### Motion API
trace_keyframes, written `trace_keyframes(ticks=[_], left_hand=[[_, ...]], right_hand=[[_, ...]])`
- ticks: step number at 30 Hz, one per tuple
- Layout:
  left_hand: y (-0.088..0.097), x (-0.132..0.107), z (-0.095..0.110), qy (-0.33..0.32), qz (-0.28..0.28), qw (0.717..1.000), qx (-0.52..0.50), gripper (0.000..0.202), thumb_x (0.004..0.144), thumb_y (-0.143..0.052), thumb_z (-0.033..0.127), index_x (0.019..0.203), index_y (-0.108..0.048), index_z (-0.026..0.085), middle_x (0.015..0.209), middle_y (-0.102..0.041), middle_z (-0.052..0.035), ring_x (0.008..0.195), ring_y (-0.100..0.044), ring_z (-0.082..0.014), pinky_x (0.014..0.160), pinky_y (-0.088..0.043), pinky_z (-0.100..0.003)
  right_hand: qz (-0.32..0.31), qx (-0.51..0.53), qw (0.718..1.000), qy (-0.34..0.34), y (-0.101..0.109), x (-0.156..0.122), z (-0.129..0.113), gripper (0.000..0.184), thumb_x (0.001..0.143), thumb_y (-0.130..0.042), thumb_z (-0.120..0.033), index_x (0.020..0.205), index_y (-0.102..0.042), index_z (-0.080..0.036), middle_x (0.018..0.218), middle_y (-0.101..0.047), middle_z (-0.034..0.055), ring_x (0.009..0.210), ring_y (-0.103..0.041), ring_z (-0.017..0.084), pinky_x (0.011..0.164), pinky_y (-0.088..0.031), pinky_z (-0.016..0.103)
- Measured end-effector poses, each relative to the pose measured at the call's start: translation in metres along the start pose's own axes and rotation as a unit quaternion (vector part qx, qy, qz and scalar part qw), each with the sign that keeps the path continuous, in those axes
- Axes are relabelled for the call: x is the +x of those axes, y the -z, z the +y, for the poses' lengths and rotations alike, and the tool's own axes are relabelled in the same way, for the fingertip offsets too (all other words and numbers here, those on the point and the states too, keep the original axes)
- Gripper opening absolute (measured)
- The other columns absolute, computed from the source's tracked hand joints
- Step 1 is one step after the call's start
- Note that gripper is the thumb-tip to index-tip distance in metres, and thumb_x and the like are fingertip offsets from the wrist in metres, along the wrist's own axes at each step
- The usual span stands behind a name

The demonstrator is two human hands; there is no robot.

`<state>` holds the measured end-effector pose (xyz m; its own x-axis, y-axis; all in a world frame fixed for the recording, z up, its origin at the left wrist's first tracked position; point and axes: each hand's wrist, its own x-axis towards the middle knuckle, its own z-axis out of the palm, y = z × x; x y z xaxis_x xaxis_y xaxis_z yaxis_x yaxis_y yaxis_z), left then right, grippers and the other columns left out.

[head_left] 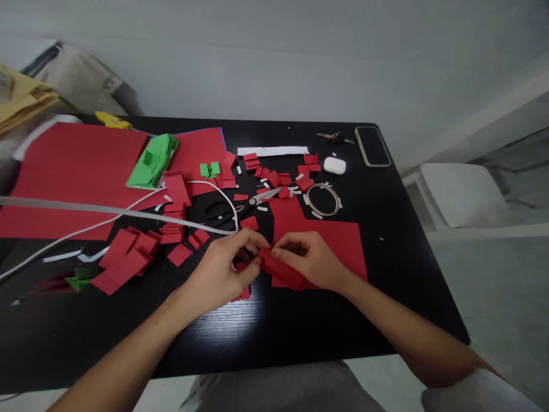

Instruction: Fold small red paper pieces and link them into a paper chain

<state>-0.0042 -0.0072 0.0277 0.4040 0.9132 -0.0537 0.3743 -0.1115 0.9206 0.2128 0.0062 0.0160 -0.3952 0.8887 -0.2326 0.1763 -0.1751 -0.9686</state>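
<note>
Between my two hands is a folded piece of red paper (281, 270), pinched near its upper left edge. My left hand (227, 266) closes thumb and fingers at the left end of it. My right hand (315, 257) pinches the same piece from the right, its fingers curled. Beneath lies a larger red paper sheet (343, 246). Black-handled scissors (253, 201) rest half spread just beyond my hands. Small folded red pieces (179, 254) and white strips lie around them. A roll of tape (322, 199) sits beyond my right hand, with short tape bits stuck round its rim.
Large red sheets (77, 177) cover the left side, topped by a green paper stack (154, 160). White cables (128, 210) cross from the left. A white earbud case (334, 165), keys (334, 138) and a phone (372, 146) lie at the back right. A white stool (448, 194) stands right.
</note>
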Motion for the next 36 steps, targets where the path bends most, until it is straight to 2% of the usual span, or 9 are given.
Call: trace_keyframes(ticks=[13, 23, 29, 36], left_hand=[[-0.0088, 0.0006, -0.0041, 0.029, 0.026, 0.999, -0.012, 0.025, 0.084, -0.061, 0.01, 0.106, -0.065, 0.022, 0.087, -0.066, 0.0005, 0.074, -0.065, -0.0135, 0.064, -0.051, -0.025], [-0.006, 0.001, -0.0027, 0.039, 0.027, 0.998, -0.041, 0.01, 0.093, -0.063, 0.021, 0.101, -0.068, 0.021, 0.084, -0.074, -0.0005, 0.075, -0.072, -0.0153, 0.063, -0.054, -0.024], [-0.0056, 0.0004, -0.0034, 0.011, 0.042, 0.999, -0.006, 0.01, 0.093, -0.063, 0.02, 0.098, -0.072, 0.02, 0.088, -0.076, -0.002, 0.077, -0.074, -0.0152, 0.069, -0.058, -0.025], [-0.004, -0.0002, 0.0, 0.024, 0.031, 0.999, -0.01, 0.012, 0.092, -0.062, 0.019, 0.099, -0.072, 0.02, 0.087, -0.076, -0.0025, 0.075, -0.074, -0.0157, 0.069, -0.059, -0.027]], right_hand=[[0.014, -0.029, 0.999, 0.012, -0.0037, 0.0, 0.0003, 0.014, 0.089, -0.071, -0.028, 0.083, -0.078, -0.016, 0.074, -0.076, 0.0021, 0.065, -0.067, 0.014, 0.062, -0.05, 0.025], [0.023, -0.045, 0.998, 0.021, -0.0011, 0.0014, 0.0015, 0.016, 0.089, -0.071, -0.03, 0.083, -0.077, -0.016, 0.075, -0.075, 0.0024, 0.066, -0.066, 0.014, 0.063, -0.051, 0.025], [0.028, -0.057, 0.998, 0.021, -0.0016, 0.0013, 0.0017, 0.016, 0.089, -0.07, -0.03, 0.083, -0.076, -0.016, 0.074, -0.074, 0.002, 0.065, -0.065, 0.014, 0.061, -0.049, 0.025], [0.028, -0.06, 0.998, 0.021, -0.0016, 0.002, 0.0025, 0.016, 0.089, -0.07, -0.029, 0.08, -0.075, -0.017, 0.072, -0.073, 0.0012, 0.064, -0.064, 0.013, 0.062, -0.049, 0.025]])
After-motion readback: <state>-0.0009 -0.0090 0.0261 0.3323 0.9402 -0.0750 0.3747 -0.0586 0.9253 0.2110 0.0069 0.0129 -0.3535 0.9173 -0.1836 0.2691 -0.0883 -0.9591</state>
